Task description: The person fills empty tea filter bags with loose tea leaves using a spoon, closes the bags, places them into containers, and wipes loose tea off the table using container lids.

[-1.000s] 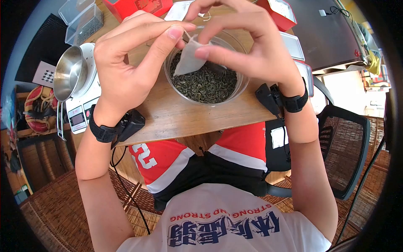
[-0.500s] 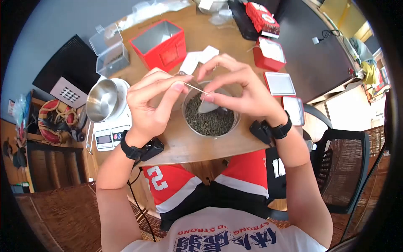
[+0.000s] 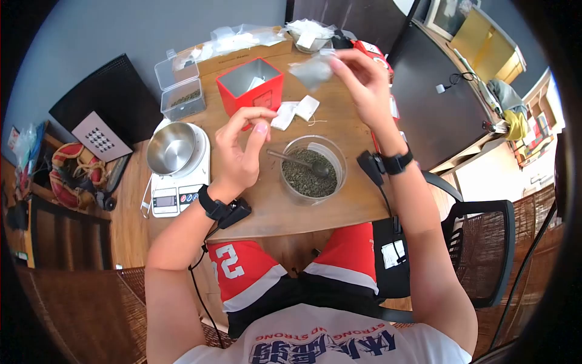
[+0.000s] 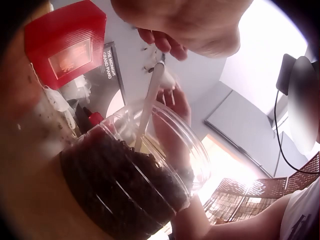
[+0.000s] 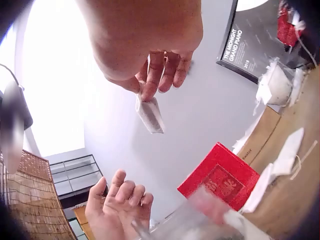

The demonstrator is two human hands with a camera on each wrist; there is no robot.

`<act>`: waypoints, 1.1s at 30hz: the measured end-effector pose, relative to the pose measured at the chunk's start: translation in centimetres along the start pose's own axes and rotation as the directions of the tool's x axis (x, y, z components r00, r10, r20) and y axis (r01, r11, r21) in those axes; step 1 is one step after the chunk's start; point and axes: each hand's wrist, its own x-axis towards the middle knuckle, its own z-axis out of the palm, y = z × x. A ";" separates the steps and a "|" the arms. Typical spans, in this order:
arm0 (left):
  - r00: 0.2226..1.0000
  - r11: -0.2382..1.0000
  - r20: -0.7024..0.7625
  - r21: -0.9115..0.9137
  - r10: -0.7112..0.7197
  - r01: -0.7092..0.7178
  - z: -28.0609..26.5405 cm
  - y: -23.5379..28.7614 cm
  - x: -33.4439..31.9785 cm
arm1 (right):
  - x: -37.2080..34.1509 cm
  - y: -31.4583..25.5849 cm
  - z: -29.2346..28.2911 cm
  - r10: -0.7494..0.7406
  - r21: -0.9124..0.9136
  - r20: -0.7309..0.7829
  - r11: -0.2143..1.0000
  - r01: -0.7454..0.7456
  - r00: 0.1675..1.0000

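Note:
Up beyond the round clear tub (image 3: 339, 159), my right hand (image 3: 367, 85) pinches a small pale translucent bag (image 3: 312, 71) by its edge. In the right wrist view the bag (image 5: 150, 115) hangs below the thumb and fingers of the right hand (image 5: 150, 55). My left hand (image 3: 239, 151) is raised left of the tub, holding nothing, its fingers loosely bent and apart from the thumb. Dark green dried leaves (image 3: 303, 179) lie in the tub, and a metal spoon (image 3: 319, 169) rests on them, its handle leaning over the left rim.
A red box (image 3: 267, 97) stands behind my left hand, with white packets (image 3: 283, 115) beside it. At the left are a kitchen scale (image 3: 163, 188) bearing a metal bowl (image 3: 171, 148) and an open clear container (image 3: 182, 106). A long cardboard box (image 3: 242, 59) stands at the back.
My left hand has let go of the string and stays to the left. The right hand has carried the bag up and away from the tub. The head view has tilted, showing more of the room.

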 end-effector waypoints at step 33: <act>0.991 0.990 -0.046 0.058 0.129 -0.126 -0.1 -3.1 0.9 | -15.1 -21.7 -2.2 0.138 0.887 0.111 0.433 -0.161 0.984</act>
